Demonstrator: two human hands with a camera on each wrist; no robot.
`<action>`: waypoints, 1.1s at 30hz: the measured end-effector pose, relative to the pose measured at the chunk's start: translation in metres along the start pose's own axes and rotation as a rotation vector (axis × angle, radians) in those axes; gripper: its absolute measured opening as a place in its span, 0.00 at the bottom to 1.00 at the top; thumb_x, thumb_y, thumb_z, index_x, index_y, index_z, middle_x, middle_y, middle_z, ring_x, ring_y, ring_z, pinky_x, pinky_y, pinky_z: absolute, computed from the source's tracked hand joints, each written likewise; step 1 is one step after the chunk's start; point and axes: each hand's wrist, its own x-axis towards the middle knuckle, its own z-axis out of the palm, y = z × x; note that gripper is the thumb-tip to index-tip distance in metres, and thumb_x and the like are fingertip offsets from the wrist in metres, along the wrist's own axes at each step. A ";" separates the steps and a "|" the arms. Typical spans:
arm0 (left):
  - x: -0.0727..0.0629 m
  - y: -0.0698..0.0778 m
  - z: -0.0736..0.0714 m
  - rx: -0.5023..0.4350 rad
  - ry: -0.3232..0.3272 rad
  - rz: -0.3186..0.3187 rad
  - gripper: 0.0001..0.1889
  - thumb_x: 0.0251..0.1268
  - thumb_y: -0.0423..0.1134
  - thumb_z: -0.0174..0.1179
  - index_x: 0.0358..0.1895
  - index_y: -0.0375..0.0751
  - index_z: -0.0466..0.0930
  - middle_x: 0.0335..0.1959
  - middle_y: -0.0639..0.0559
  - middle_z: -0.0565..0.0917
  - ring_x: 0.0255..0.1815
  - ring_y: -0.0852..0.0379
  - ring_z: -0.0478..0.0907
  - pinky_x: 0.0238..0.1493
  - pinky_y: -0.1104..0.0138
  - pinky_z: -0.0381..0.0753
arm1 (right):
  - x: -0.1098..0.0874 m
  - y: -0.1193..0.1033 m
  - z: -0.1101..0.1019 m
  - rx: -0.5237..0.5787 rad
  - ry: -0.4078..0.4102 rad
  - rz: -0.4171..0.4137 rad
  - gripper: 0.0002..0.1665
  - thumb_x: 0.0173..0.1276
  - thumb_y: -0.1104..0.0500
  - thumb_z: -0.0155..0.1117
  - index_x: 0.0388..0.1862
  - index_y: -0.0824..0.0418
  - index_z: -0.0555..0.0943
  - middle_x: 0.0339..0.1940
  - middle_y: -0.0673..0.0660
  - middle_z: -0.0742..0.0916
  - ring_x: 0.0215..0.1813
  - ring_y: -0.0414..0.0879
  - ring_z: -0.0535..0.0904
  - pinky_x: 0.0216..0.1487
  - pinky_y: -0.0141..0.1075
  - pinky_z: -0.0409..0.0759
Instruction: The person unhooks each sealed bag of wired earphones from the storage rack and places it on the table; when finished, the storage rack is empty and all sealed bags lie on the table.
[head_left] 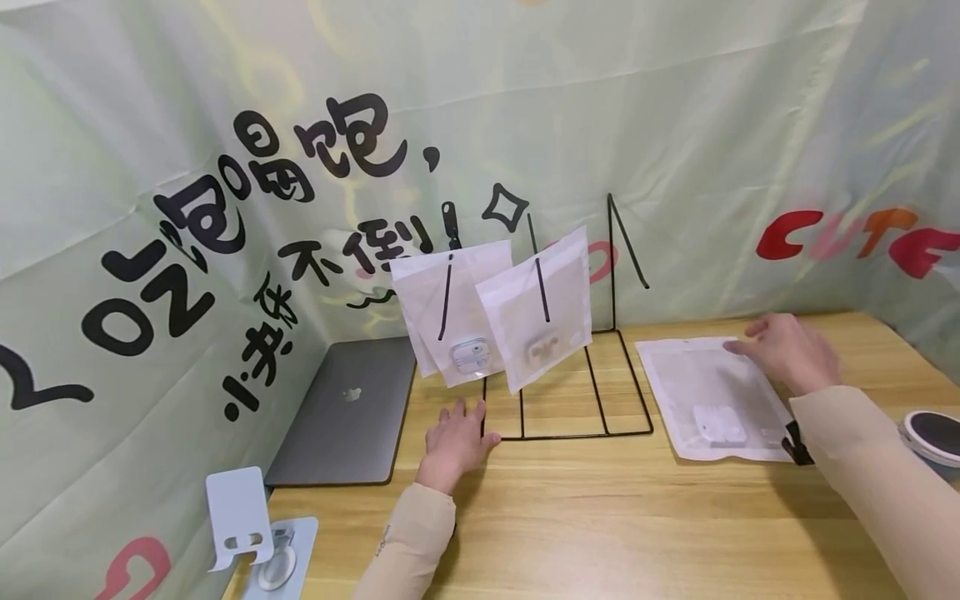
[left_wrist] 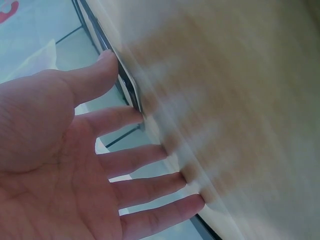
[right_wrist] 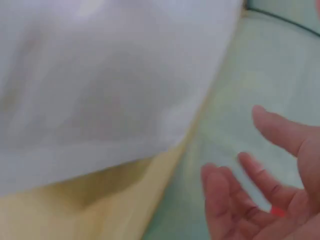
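Note:
A black wire rack (head_left: 567, 437) stands on the table, its upright prongs rising at the back. White pouches (head_left: 491, 287) hang from its left prong and another white pouch (head_left: 566, 292) from the middle one, small items showing through. My left hand (head_left: 453, 446), fingers spread, touches the table at the rack's front left corner and holds nothing. Right of the rack, a further white pouch (head_left: 686, 375) lies flat with a pale item inside. Over its far right corner hovers my right hand (head_left: 795, 354); in the right wrist view its loosely bent fingers (right_wrist: 217, 195) are apart from the pouch.
A closed grey laptop (head_left: 341, 425) lies at the left by the cloth wall. Nearer is a light blue folding stand (head_left: 238, 504) with a white ring. A round dark-topped object (head_left: 937, 433) sits at the right edge. Printed cloth (head_left: 675, 125) encloses the table.

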 end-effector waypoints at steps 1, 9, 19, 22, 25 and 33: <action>0.000 0.000 0.000 0.004 0.000 -0.001 0.33 0.71 0.57 0.57 0.75 0.48 0.65 0.73 0.34 0.61 0.70 0.28 0.59 0.53 0.36 0.71 | 0.003 -0.007 0.000 0.026 0.004 -0.046 0.35 0.63 0.43 0.70 0.51 0.73 0.76 0.45 0.73 0.81 0.43 0.66 0.73 0.39 0.56 0.70; -0.001 0.000 0.000 0.002 0.006 0.004 0.33 0.70 0.57 0.58 0.74 0.47 0.66 0.73 0.33 0.62 0.69 0.27 0.60 0.51 0.36 0.73 | 0.012 -0.070 0.002 0.313 -0.140 -0.281 0.34 0.66 0.42 0.69 0.58 0.66 0.78 0.51 0.65 0.84 0.48 0.55 0.80 0.38 0.36 0.81; -0.002 0.002 0.001 0.003 0.000 -0.003 0.34 0.70 0.56 0.57 0.75 0.48 0.64 0.74 0.34 0.61 0.70 0.28 0.60 0.51 0.37 0.72 | 0.017 -0.139 0.004 0.505 -0.299 -0.350 0.39 0.63 0.44 0.72 0.68 0.61 0.72 0.65 0.63 0.77 0.63 0.57 0.74 0.58 0.53 0.72; -0.001 0.001 0.001 0.005 -0.003 -0.001 0.34 0.71 0.56 0.57 0.75 0.48 0.64 0.74 0.34 0.61 0.70 0.28 0.60 0.52 0.37 0.72 | 0.020 -0.153 0.006 0.540 -0.306 -0.371 0.37 0.63 0.48 0.74 0.67 0.60 0.72 0.65 0.61 0.77 0.65 0.58 0.72 0.61 0.53 0.68; -0.001 0.001 0.000 0.009 0.000 0.000 0.34 0.71 0.56 0.57 0.75 0.47 0.64 0.73 0.34 0.61 0.69 0.28 0.60 0.52 0.37 0.72 | 0.021 -0.164 0.009 0.576 -0.318 -0.393 0.36 0.62 0.52 0.75 0.66 0.61 0.73 0.64 0.61 0.78 0.67 0.59 0.69 0.64 0.53 0.65; -0.002 0.001 -0.002 0.010 0.004 0.008 0.33 0.71 0.56 0.57 0.75 0.46 0.65 0.73 0.33 0.62 0.69 0.27 0.61 0.52 0.37 0.73 | 0.025 -0.176 0.013 0.584 -0.326 -0.440 0.29 0.64 0.56 0.74 0.59 0.67 0.74 0.54 0.64 0.83 0.56 0.56 0.78 0.54 0.46 0.74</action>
